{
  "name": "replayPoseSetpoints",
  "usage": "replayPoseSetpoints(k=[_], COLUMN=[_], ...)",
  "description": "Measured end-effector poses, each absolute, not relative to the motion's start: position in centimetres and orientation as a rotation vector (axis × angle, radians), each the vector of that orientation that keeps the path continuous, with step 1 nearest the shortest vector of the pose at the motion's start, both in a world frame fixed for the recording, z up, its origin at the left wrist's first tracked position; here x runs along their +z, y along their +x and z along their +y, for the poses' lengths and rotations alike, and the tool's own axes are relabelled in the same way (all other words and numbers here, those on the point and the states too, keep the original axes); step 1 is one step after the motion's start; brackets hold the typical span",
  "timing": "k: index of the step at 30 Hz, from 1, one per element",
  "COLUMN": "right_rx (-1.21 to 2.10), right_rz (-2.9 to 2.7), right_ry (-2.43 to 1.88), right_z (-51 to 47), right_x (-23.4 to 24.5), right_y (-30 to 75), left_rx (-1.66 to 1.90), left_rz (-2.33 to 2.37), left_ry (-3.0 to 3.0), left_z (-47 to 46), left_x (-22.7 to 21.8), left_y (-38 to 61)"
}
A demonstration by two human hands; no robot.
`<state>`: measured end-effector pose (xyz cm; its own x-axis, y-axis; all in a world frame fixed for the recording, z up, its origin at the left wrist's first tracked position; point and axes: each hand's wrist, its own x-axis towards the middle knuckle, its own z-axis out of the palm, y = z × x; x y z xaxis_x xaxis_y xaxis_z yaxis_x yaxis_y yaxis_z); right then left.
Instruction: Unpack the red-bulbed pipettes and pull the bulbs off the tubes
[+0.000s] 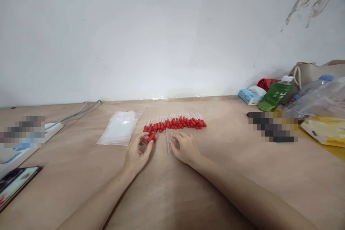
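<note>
Red rubber bulbs with thin clear glass tubes form a long row of droppers [183, 122] on the table, tubes pointing toward the wall. Just in front of the row's left end, my left hand [138, 151] pinches a red rubber bulb [152, 137] between thumb and fingers. Several loose thin glass tubes [167, 143] lie on the table between my hands. My right hand [187, 147] rests at their right side, fingertips touching or very close to them, thumb and fingers apart. Whether a tube sits under those fingertips is hard to see.
A stack of clear zip bags [120, 127] lies left of the row. Farther left are a phone [18, 183], a white board-like item [54, 129] and a cable [78, 112]. At right stand a green bottle [276, 95], a blue tissue pack [250, 96] and plastic bags [323, 95].
</note>
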<state>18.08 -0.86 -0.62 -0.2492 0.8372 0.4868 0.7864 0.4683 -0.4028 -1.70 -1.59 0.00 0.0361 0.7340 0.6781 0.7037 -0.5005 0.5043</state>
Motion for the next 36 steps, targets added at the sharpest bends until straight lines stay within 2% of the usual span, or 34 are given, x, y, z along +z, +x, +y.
replayPoseSetpoints(k=[6, 12, 16, 20, 24, 32, 36], right_rx=[0.467, 0.801, 0.693, 0.528, 0.389, 0.304, 0.346], right_rz=[-1.892, -1.995, -1.941, -1.686, -1.671, -1.724, -1.692], right_ry=[-1.108, -0.846, -1.055, -1.403, -1.633, -1.732, -1.741], right_z=[-0.5, -1.6, -1.5, -0.3, 0.2, -0.5, -0.3], right_x=[-0.3, 0.3, 0.3, -0.6, -1.1, -0.3, -0.3], right_y=[18.8, 20.8, 23.9, 27.3, 28.6, 27.9, 28.0], left_rx=[1.345, 1.2, 1.148, 1.132, 0.991, 0.637, 0.642], left_rz=[1.421, 1.209, 1.22, 1.504, 1.745, 1.578, 1.56], left_ry=[2.389, 2.522, 2.634, 2.622, 2.617, 2.814, 2.818], left_z=[-2.2, -3.0, -2.7, -0.2, 3.0, 6.0, 6.5], left_x=[-0.1, -0.1, 0.8, 1.9, 2.9, 3.8, 3.4], left_y=[-1.1, 1.3, 2.2, 2.7, 4.0, 6.1, 6.2])
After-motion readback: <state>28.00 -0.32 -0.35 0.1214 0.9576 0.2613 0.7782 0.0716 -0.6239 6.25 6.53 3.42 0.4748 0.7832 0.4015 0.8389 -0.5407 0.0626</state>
